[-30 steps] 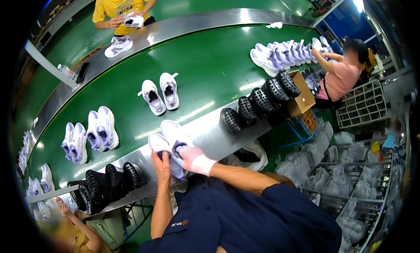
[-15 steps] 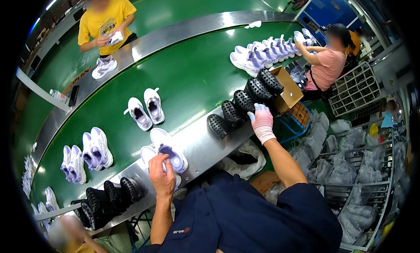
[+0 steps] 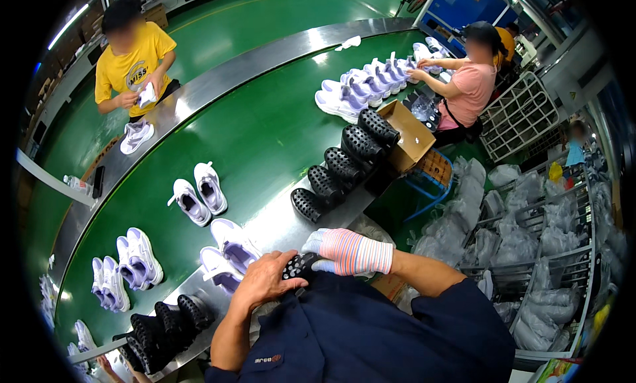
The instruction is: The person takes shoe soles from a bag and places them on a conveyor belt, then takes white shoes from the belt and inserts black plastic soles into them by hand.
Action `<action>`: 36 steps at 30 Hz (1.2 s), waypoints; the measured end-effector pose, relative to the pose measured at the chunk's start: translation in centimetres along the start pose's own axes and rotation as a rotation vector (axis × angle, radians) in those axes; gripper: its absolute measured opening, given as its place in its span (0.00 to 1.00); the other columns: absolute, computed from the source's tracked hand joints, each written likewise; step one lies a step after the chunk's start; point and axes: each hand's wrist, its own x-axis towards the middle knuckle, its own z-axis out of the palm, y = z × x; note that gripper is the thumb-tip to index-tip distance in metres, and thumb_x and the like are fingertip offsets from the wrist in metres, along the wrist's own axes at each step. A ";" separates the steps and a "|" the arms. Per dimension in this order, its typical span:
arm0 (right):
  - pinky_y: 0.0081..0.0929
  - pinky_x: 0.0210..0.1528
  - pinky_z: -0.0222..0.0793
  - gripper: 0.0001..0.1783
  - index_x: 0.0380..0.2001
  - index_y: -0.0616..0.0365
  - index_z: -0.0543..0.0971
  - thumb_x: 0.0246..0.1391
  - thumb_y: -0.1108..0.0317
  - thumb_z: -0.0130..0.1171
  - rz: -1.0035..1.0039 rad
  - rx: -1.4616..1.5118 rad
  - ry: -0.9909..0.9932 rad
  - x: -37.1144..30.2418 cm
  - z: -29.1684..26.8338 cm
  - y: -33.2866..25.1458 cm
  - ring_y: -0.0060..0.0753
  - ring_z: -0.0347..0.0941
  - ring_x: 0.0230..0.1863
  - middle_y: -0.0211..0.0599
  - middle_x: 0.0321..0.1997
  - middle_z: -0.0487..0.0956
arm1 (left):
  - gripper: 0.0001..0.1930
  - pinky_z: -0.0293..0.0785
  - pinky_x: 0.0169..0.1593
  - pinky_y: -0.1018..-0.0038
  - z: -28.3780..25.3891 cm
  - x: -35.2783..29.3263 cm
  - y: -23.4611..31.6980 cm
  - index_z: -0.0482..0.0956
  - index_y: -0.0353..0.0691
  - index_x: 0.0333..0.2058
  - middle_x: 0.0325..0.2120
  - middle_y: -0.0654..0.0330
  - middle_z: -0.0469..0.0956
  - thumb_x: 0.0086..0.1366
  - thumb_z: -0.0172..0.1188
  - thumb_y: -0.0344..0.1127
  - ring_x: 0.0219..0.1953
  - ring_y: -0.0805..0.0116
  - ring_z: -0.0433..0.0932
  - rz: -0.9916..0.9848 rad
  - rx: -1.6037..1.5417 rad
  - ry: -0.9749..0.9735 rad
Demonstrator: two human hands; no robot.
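My left hand (image 3: 264,279), bare, and my right hand (image 3: 352,252), in a striped knit glove, meet close in front of my body. Between them is a black perforated shoe form (image 3: 300,266), partly covered by the fingers of both. Just beyond my left hand, a pair of white and lavender sneakers (image 3: 233,245) rests at the bench's metal edge, toes pointing away. A row of similar black shoe forms (image 3: 326,185) stands on the metal edge beyond my right hand.
On the green belt (image 3: 265,131) stand more sneaker pairs (image 3: 200,194). More black forms (image 3: 162,327) sit at the near left. An open cardboard box (image 3: 414,138) and a blue-framed stool (image 3: 434,174) are right. Co-workers handle shoes across the belt and at far right. Racks hold bagged items (image 3: 517,250).
My right hand has come back from the row of black forms to my front. My left hand has left the sneakers, and both hands now hold one form. The view has shifted.
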 end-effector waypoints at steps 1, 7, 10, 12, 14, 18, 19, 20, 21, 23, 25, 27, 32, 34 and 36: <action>0.43 0.50 0.75 0.21 0.45 0.60 0.79 0.56 0.55 0.66 0.047 -0.070 -0.065 0.1 0.1 -0.3 0.54 0.78 0.47 0.48 0.43 0.81 | 0.32 0.77 0.46 0.58 0.8 0.3 -1.0 0.80 0.41 0.54 0.43 0.47 0.83 0.57 0.71 0.57 0.44 0.46 0.82 0.059 -0.032 0.009; 0.50 0.39 0.77 0.25 0.35 0.62 0.79 0.61 0.45 0.58 0.230 -0.167 -0.409 1.5 1.7 -3.2 0.60 0.81 0.35 0.54 0.28 0.82 | 0.25 0.75 0.42 0.56 2.4 -1.2 -2.2 0.82 0.41 0.49 0.38 0.47 0.82 0.60 0.71 0.51 0.42 0.45 0.80 0.079 -0.014 -0.084; 0.50 0.41 0.76 0.26 0.34 0.62 0.80 0.63 0.45 0.56 0.326 -0.091 -0.362 2.1 3.6 -2.7 0.61 0.81 0.35 0.57 0.28 0.82 | 0.31 0.72 0.53 0.57 2.1 -3.7 -3.5 0.77 0.37 0.55 0.47 0.48 0.79 0.55 0.76 0.43 0.49 0.46 0.76 0.139 -0.202 0.416; 0.51 0.45 0.75 0.27 0.34 0.62 0.81 0.62 0.45 0.57 0.410 -0.043 -0.345 3.1 5.4 -2.0 0.62 0.81 0.39 0.57 0.31 0.82 | 0.33 0.72 0.54 0.55 1.7 -3.9 -6.1 0.72 0.33 0.58 0.50 0.43 0.77 0.56 0.73 0.40 0.49 0.45 0.75 -0.188 0.077 0.744; 0.51 0.48 0.75 0.27 0.34 0.62 0.82 0.61 0.44 0.57 0.481 -0.024 -0.269 5.2 7.1 -2.0 0.62 0.80 0.42 0.59 0.34 0.83 | 0.33 0.72 0.55 0.55 1.0 -2.6 -7.5 0.71 0.28 0.56 0.48 0.40 0.76 0.54 0.73 0.37 0.51 0.45 0.75 -0.469 0.298 0.760; 0.48 0.48 0.76 0.25 0.34 0.60 0.85 0.60 0.45 0.58 0.539 -0.142 -0.250 10.2 10.3 -1.4 0.59 0.81 0.43 0.56 0.36 0.84 | 0.18 0.75 0.50 0.51 3.1 1.7 -15.8 0.78 0.25 0.40 0.37 0.31 0.79 0.53 0.64 0.32 0.44 0.37 0.79 -0.498 0.152 0.530; 0.47 0.48 0.77 0.25 0.34 0.59 0.86 0.60 0.46 0.58 0.558 -0.172 -0.233 10.6 10.1 -1.3 0.57 0.82 0.43 0.54 0.35 0.84 | 0.15 0.76 0.48 0.50 3.3 2.4 -16.9 0.79 0.24 0.36 0.35 0.30 0.79 0.53 0.62 0.32 0.42 0.35 0.80 -0.479 0.102 0.463; 0.46 0.48 0.78 0.24 0.35 0.58 0.86 0.60 0.47 0.57 0.592 -0.202 -0.212 10.5 9.7 -0.6 0.54 0.83 0.43 0.53 0.35 0.85 | 0.12 0.77 0.45 0.49 2.6 3.4 -15.2 0.78 0.24 0.29 0.30 0.28 0.78 0.53 0.55 0.30 0.37 0.31 0.80 -0.390 -0.002 0.412; 0.45 0.46 0.79 0.22 0.34 0.57 0.87 0.60 0.48 0.58 0.625 -0.266 -0.211 10.6 9.6 -0.2 0.52 0.84 0.41 0.51 0.34 0.85 | 0.12 0.77 0.45 0.50 3.3 4.3 -15.1 0.78 0.24 0.30 0.30 0.29 0.78 0.54 0.55 0.30 0.38 0.32 0.80 -0.348 0.010 0.343; 0.44 0.44 0.80 0.20 0.35 0.56 0.87 0.60 0.50 0.58 0.621 -0.327 -0.206 10.6 10.4 0.5 0.50 0.85 0.40 0.49 0.34 0.86 | 0.11 0.77 0.44 0.50 4.8 6.1 -14.6 0.79 0.23 0.29 0.29 0.29 0.78 0.53 0.55 0.29 0.37 0.32 0.81 -0.230 -0.027 0.310; 0.46 0.43 0.80 0.16 0.39 0.57 0.84 0.59 0.56 0.58 0.650 -0.325 -0.167 10.9 12.5 1.2 0.50 0.85 0.41 0.48 0.36 0.86 | 0.10 0.77 0.44 0.49 5.6 7.7 -13.8 0.80 0.24 0.27 0.28 0.30 0.79 0.52 0.55 0.28 0.36 0.32 0.81 -0.125 -0.028 0.390; 0.47 0.42 0.79 0.10 0.41 0.58 0.80 0.59 0.66 0.56 0.675 -0.311 -0.055 10.6 15.8 3.0 0.54 0.84 0.39 0.50 0.36 0.85 | 0.10 0.76 0.46 0.49 6.3 8.2 -14.1 0.79 0.25 0.29 0.30 0.30 0.79 0.53 0.55 0.28 0.38 0.32 0.80 -0.127 -0.073 0.438; 0.47 0.49 0.75 0.21 0.46 0.62 0.76 0.55 0.59 0.65 0.479 -0.197 0.134 6.9 15.5 4.8 0.59 0.77 0.47 0.55 0.40 0.80 | 0.25 0.74 0.55 0.56 6.3 6.2 -14.8 0.74 0.30 0.51 0.39 0.35 0.80 0.55 0.65 0.34 0.46 0.36 0.78 -0.157 -0.128 0.550; 0.47 0.48 0.75 0.22 0.42 0.62 0.78 0.52 0.56 0.68 0.457 -0.244 0.382 5.0 15.5 6.9 0.59 0.78 0.46 0.57 0.40 0.80 | 0.39 0.74 0.58 0.58 7.5 5.0 -12.9 0.68 0.34 0.63 0.41 0.37 0.81 0.52 0.71 0.35 0.49 0.36 0.78 -0.132 -0.099 0.741; 0.48 0.48 0.76 0.22 0.39 0.62 0.79 0.52 0.54 0.68 0.546 -0.165 0.174 6.3 15.6 7.3 0.58 0.79 0.45 0.56 0.40 0.82 | 0.57 0.75 0.57 0.55 8.9 3.8 -12.5 0.51 0.39 0.73 0.41 0.39 0.81 0.46 0.76 0.32 0.49 0.34 0.79 -0.270 -0.189 0.626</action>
